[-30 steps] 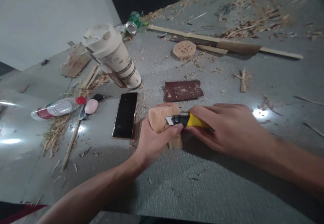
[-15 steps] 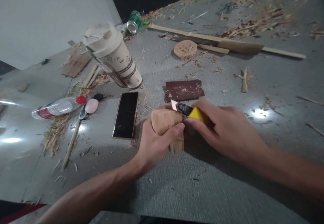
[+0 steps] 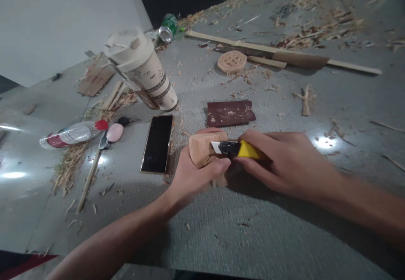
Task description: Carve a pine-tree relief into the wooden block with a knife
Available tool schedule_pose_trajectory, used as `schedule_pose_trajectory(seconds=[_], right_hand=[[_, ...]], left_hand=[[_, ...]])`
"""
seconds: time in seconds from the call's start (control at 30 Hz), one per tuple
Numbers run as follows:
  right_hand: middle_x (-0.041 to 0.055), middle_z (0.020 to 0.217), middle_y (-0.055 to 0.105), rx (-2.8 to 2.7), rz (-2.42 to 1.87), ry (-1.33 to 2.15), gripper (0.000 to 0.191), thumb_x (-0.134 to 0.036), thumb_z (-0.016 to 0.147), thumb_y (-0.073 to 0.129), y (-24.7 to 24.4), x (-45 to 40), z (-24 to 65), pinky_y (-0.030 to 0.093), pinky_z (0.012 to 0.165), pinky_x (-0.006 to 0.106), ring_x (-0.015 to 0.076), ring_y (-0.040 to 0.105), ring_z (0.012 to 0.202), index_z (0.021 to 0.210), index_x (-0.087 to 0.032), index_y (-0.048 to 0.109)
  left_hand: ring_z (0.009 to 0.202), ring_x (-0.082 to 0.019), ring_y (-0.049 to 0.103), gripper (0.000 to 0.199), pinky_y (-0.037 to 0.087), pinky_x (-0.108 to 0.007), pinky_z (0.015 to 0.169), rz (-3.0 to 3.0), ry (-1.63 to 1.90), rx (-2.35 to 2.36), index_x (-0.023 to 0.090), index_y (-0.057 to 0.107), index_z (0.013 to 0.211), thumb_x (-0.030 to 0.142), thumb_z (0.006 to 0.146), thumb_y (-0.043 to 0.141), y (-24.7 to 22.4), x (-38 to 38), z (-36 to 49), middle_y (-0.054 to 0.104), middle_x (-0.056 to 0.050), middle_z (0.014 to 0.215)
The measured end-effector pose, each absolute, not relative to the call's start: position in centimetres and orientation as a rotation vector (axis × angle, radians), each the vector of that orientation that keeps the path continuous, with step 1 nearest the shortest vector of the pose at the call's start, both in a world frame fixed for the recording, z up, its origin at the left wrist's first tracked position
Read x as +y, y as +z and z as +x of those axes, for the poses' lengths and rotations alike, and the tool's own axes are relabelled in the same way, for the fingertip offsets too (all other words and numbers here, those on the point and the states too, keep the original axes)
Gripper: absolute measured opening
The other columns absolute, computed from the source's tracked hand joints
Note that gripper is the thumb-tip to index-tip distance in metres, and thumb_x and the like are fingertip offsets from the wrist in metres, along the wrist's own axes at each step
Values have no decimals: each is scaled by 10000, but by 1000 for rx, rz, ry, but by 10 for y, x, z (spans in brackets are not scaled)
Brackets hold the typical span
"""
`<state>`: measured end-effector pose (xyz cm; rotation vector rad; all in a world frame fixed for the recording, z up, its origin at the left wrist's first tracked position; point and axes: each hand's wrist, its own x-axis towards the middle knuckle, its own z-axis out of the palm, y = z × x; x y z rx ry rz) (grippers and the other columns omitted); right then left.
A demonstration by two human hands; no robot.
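Note:
My left hand [image 3: 193,176] is wrapped round a pale wooden block [image 3: 202,147], its thumb along the near side. In my right hand [image 3: 278,157] is a yellow and black utility knife [image 3: 249,150], fingers closed on its handle. The bare blade points left and lies over the upper face of the block, close to my left thumb. Just beyond the block is a dark red-brown flat piece [image 3: 230,112] with shavings on it. A black phone [image 3: 157,144] lies left of my left hand.
A tall lidded cup [image 3: 145,73] stands behind the phone. Left of it are a plastic bottle [image 3: 76,134] and a pink oval object [image 3: 114,132]. Farther back lie a green can [image 3: 167,28], a carved octagonal disc [image 3: 232,61], long sticks [image 3: 351,66] and scattered shavings.
The knife has swung down, from above the block's right edge to across its face. My right hand has tilted with it; the block has turned slightly in my left hand.

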<state>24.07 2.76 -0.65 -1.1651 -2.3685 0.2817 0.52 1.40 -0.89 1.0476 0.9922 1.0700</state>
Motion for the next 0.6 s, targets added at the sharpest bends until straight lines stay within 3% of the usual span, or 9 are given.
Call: schedule_pose_trajectory(seconds=[0.23,0.4,0.6], right_hand=[[8,675,617,-2436,-1118,319,354,-508,1167,441,-7,26,241,270,580,335,198,563,551,1007,-239,606],[6,673,617,-2411,-1105,283,401,-551,1186,422,-10,27,241,258,554,334,195,562,529,995,-238,583],[-1,661,611,-2416,-1081,213,394,-530,1195,415,-9,27,240,266,544,329,194,567,516,986,-238,578]], left_hand=[[798,-145,650,559,612,-235,723,1068,1025,986,247,744,1227,256,731,1003,-8,14,6,718,19,938],[844,-158,687,509,640,-260,781,1109,1017,1064,235,738,1227,298,782,977,-8,15,7,754,-5,993],[816,-149,671,495,636,-246,738,1099,1022,1063,230,751,1207,266,767,976,-8,14,7,730,2,959]])
